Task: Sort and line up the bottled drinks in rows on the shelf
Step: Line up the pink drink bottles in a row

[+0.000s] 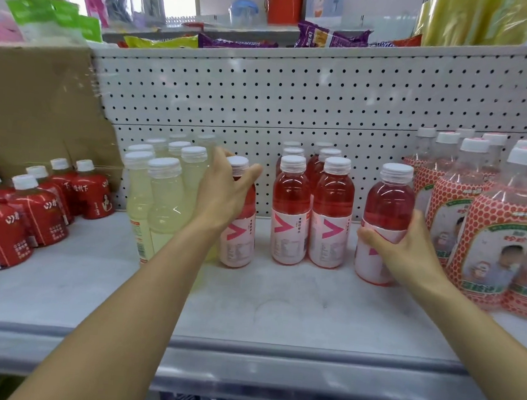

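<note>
Two bare forearms (154, 286) reach over the front lip of the shelf (278, 314), each ending in a closed grip on a stray drink. The left hand (225, 193) has its fingers and thumb wrapped round the shoulder of the left pink bottle (240, 239), which stands tight beside the yellow bottles (161, 198). The right hand (410, 246) grips the right pink bottle (387, 209) low on its label, just beside the dotted-label bottles (489, 236). Both strays stand upright on the shelf, either side of the pink block (312, 210). The step looks like bringing them in to join that block. It is best done by sliding each one flat on its base, squaring it to the front pair with the label forward. The left one should be eased clear of the yellows first so that none topple. By caps, the block shows six pink bottles in two files, so eight pink in all. There are about eight yellow, six red-wrapped bottles (44, 207) in view and about seven dotted-label ones, and more may be hidden.
</note>
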Motion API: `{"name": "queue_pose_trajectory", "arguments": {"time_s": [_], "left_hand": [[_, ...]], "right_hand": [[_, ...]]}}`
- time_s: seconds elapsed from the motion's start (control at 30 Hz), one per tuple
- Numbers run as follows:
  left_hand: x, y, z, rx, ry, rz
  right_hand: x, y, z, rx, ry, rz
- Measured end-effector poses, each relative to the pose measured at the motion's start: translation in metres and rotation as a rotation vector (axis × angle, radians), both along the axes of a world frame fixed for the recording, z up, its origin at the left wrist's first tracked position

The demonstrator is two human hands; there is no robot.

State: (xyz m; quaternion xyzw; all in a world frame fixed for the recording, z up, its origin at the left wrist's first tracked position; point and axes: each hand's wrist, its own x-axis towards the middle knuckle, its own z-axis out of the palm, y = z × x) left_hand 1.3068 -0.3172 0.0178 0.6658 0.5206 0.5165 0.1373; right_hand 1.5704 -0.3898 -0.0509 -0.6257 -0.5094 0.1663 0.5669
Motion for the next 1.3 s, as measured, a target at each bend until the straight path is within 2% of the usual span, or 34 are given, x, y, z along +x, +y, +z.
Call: {"name": "queue_pose_trajectory", "arguments": {"time_s": [0.17,0.37,0.5,0.6,0.73,1.13,1.3], "left_hand": [[0.01,-0.032,-0.004,0.046,-0.083,-0.064],[0.041,-0.047,-0.007,0.0,-0.123,-0.215],[0.036,-0.052,-0.024,-0.031,-0.217,-0.305],[0.026,-0.06,-0.064,-0.104,-0.148,-0.362],[0.018,-0.06,-0.103,-0.255,-0.018,-0.28],[0.03,-0.066,-0.106,-0.236,0.01,-0.314],[0.027,-0.075,-0.096,-0.289,0.037,-0.325]], "right_hand": [[-0.025,-0.025,-0.002,0.008,-0.007,0.064],[-0.055,-0.036,-0.005,0.017,-0.018,0.151],[-0.052,-0.043,-0.018,-0.064,-0.038,0.197],[-0.051,-0.047,-0.026,-0.16,-0.064,0.211],[-0.053,-0.044,-0.024,-0.141,-0.098,0.169],[-0.052,-0.04,-0.025,-0.143,-0.06,0.219],[-0.049,-0.044,-0.021,-0.2,-0.051,0.271]]}}
